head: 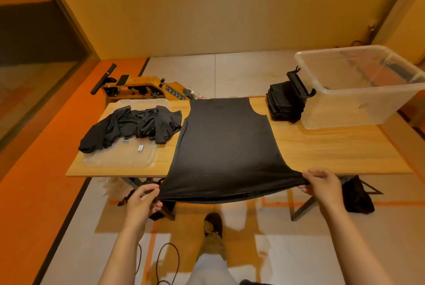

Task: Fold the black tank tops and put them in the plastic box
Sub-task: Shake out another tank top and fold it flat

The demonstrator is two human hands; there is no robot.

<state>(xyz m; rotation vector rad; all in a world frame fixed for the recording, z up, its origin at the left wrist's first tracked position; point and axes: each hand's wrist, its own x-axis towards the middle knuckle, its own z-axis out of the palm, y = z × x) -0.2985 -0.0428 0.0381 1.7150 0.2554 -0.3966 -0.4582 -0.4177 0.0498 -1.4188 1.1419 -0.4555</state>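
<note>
Spreading step, this one. My left grip pinches one hem corner of the tank top, and my right grip pinches the other. Both are just off the table's near edge, cloth pulled taut. The body lies flat across the table's middle, straps at its far edge. An unfolded pile sits on a clear lid at the table's left end; the folded stack and plastic box are at its right end. Next, I reckon: lay the hem down, then fold the sides in evenly.
</note>
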